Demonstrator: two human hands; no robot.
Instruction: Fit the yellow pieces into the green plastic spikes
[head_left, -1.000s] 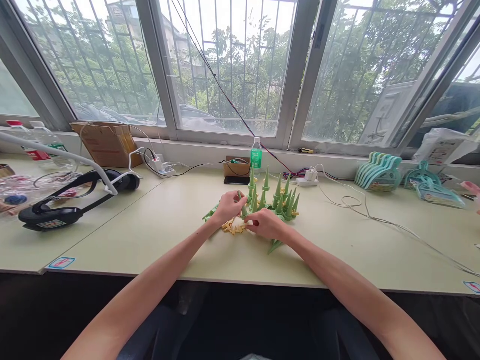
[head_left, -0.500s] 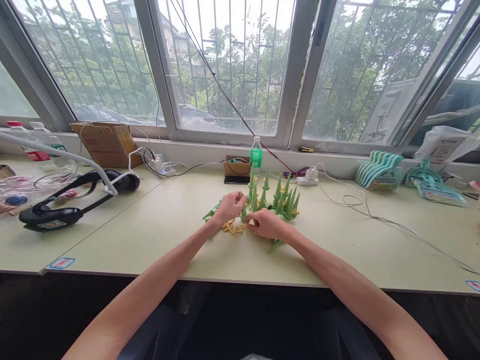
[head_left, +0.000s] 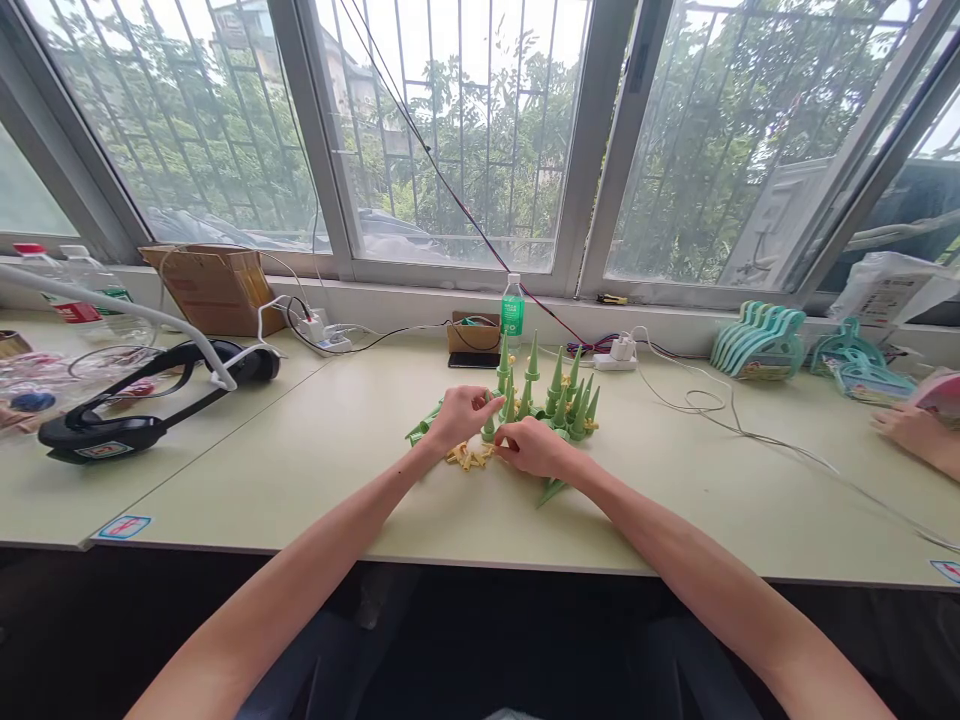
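My left hand (head_left: 463,414) is closed with its fingers pinched round the upper part of a green plastic cone spike (head_left: 489,430), which stands point up. Close beside it, my right hand (head_left: 536,446) is curled, thumb and finger together at a small yellow plastic piece (head_left: 489,449) by the spike's base. Other small yellow pieces (head_left: 468,460) lie in a loose pile below my left hand. Several finished-looking green spikes (head_left: 556,385) stand upright behind my hands, some with yellow parts on them. One green spike (head_left: 553,491) lies flat under my right wrist.
Behind the spikes stand a green-labelled bottle (head_left: 512,308), a phone (head_left: 473,360) and a small cardboard box (head_left: 461,335). A black headset (head_left: 161,395) lies left. White cables (head_left: 750,430) and teal hangers (head_left: 759,340) are right. Another person's hand (head_left: 919,435) holds something pink there.
My left fingers have shifted slightly right over the top of the spike. My right hand stays nearly still. Another person's hand with a pink thing has come in at the right edge.
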